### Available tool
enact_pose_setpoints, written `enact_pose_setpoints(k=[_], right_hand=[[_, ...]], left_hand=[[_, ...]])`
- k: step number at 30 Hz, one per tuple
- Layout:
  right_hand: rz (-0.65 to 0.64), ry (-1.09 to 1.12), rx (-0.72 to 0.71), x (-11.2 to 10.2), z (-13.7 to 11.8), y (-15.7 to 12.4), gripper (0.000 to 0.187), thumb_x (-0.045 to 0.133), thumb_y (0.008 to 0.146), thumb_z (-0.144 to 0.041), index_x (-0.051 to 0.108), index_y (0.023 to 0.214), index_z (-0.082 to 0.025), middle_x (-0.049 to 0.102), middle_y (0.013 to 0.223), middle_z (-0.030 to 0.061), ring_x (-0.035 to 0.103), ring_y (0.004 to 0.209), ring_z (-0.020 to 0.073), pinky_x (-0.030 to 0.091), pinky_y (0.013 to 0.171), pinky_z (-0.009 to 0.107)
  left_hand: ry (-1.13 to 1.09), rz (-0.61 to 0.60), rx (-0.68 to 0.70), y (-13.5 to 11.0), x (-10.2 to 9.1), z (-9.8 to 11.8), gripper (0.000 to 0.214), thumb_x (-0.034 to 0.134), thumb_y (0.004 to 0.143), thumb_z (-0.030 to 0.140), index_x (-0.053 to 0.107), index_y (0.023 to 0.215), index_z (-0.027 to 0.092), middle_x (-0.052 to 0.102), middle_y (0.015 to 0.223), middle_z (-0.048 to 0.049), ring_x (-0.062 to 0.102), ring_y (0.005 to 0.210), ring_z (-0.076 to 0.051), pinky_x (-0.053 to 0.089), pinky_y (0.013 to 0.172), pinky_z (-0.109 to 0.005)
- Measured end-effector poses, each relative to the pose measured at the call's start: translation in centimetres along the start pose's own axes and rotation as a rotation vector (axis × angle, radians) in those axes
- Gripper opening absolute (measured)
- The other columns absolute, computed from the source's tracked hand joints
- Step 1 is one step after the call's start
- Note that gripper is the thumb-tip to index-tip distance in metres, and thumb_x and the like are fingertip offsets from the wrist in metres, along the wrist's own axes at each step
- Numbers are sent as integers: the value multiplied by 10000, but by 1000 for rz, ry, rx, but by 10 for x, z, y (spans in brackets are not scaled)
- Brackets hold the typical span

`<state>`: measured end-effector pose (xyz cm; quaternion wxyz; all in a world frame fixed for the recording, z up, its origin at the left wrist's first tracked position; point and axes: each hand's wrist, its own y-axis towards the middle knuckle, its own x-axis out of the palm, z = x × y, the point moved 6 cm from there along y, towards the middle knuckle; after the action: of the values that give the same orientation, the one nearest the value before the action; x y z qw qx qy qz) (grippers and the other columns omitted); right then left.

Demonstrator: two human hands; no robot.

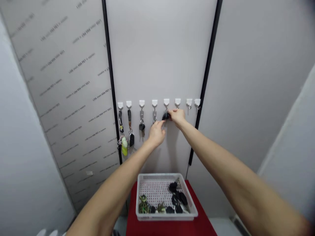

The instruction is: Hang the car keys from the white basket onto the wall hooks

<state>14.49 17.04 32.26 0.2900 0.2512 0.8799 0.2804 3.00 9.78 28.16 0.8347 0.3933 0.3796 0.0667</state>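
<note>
Bare forearms extend from below toward the wall. Left hand narrow, fingertips just under a black key fob. Right hand narrow, fingertips against the fob, grip not determinable. Fob is at the fifth of eight white hooks, counted from the left. Four key sets hang on the hooks to its left. White tray on red table below holds black keys and a green keyring

Slender bare forearms, bare left hand, bare right hand
</note>
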Motion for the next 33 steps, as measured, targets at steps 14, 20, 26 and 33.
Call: enact_pose_setpoints(k=[14, 20, 26, 33], right_hand=[[-791, -223, -4, 30, 127, -198, 186, 448, 619, -152, 594, 733, -154, 610, 739, 42, 536, 673, 127, 386, 645, 226], [-921, -547, -320, 50, 136, -239, 221, 402, 667, -233, 589, 763, -164, 587, 812, 75, 487, 806, 172, 335, 710, 249], [-929, -693, -324, 60, 137, -244, 207, 398, 659, -219, 589, 722, -167, 580, 804, 89, 463, 819, 197, 318, 692, 280], [-874, -439, -187, 48, 132, -234, 185, 396, 625, -176, 578, 659, -168, 590, 670, 34, 494, 632, 124, 331, 592, 215]], left_hand=[[-70, -452, -243, -172, 105, -67, 321, 406, 630, 110, 482, 941, 126, 518, 885, -61, 479, 782, -123, 361, 758, -264], [-33, -595, -301, -206, 128, -75, 321, 394, 633, 126, 490, 939, 137, 528, 894, -60, 475, 819, -138, 352, 765, -257], [-46, -595, -275, -208, 131, -74, 329, 404, 615, 113, 504, 927, 133, 530, 916, -74, 464, 862, -160, 340, 788, -271], [-112, -525, -337, -200, 128, -76, 330, 411, 631, 141, 485, 952, 134, 533, 927, -74, 488, 822, -147, 358, 767, -274]])
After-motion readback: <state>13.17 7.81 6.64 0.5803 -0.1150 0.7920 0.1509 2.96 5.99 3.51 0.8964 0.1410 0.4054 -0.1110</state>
